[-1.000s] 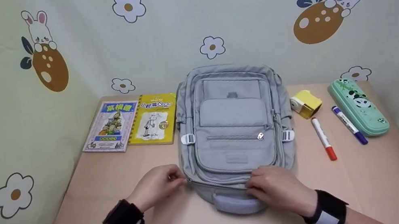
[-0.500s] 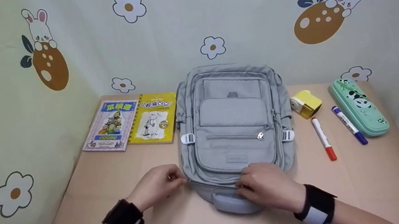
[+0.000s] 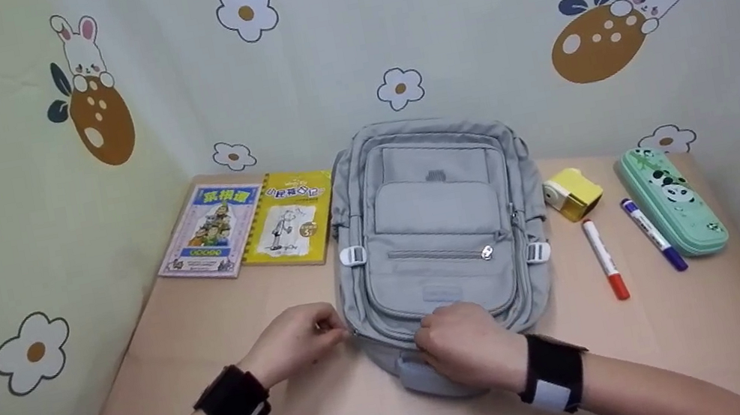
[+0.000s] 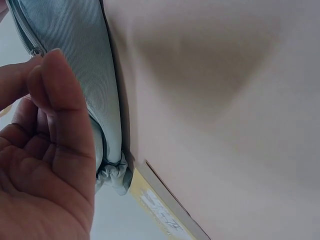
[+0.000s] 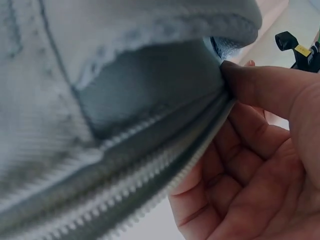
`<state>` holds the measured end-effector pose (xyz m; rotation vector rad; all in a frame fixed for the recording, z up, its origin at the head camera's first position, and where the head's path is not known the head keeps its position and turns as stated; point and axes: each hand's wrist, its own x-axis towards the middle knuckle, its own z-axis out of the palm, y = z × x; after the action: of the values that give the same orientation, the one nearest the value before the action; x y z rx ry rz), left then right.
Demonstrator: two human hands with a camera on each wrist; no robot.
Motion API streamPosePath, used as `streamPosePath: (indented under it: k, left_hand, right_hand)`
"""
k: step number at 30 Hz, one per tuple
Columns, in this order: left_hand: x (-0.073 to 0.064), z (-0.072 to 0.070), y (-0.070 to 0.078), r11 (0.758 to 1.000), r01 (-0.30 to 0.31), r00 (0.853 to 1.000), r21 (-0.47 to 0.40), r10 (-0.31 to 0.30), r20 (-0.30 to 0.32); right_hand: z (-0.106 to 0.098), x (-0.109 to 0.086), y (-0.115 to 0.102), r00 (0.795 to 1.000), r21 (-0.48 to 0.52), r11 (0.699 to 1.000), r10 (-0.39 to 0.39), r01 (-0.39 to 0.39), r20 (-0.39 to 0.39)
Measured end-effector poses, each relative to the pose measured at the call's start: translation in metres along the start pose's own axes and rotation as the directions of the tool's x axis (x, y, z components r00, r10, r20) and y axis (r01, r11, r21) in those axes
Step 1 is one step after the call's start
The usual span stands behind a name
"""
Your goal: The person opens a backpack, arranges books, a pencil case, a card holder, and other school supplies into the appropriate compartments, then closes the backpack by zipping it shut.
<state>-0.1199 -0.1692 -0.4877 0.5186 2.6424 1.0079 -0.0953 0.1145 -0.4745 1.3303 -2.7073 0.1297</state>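
A grey backpack [image 3: 435, 207] lies front side up on the table, its carry handle [image 3: 430, 378] toward the person. At its lower left corner my left hand [image 3: 298, 338] pinches the zipper pull; the small metal zipper slider [image 4: 37, 52] shows right at the fingertips in the left wrist view. My right hand [image 3: 470, 346] is over the bag's near edge, beside the handle. In the right wrist view, my right thumb and fingers pinch the fabric edge, where bare zipper teeth [image 5: 125, 192] run along it. The pull itself is mostly hidden by the left fingers.
Left of the bag lie a purple comic-style book [image 3: 213, 231] and a yellow spiral-bound book [image 3: 288, 219]. On the right are a yellow-and-white tape dispenser [image 3: 573, 194], a red marker [image 3: 606, 261], a blue marker [image 3: 653, 235] and a green panda pencil case [image 3: 673, 200]. Patterned curtains surround the table.
My right hand has slid left along the bag's near edge, now covering part of the handle. My left hand has stayed at the corner. The head view has shifted slightly.
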Motion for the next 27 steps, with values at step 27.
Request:
streamPosePath:
  k: [27]
  left_hand:
    - [0.035, -0.016, -0.015, 0.986, 0.096, 0.994, 0.138, -0.088, -0.060]
  right_hand:
    - [-0.004, 0.000, 0.004, 0.999, 0.087, 0.996, 0.004, -0.007, 0.040]
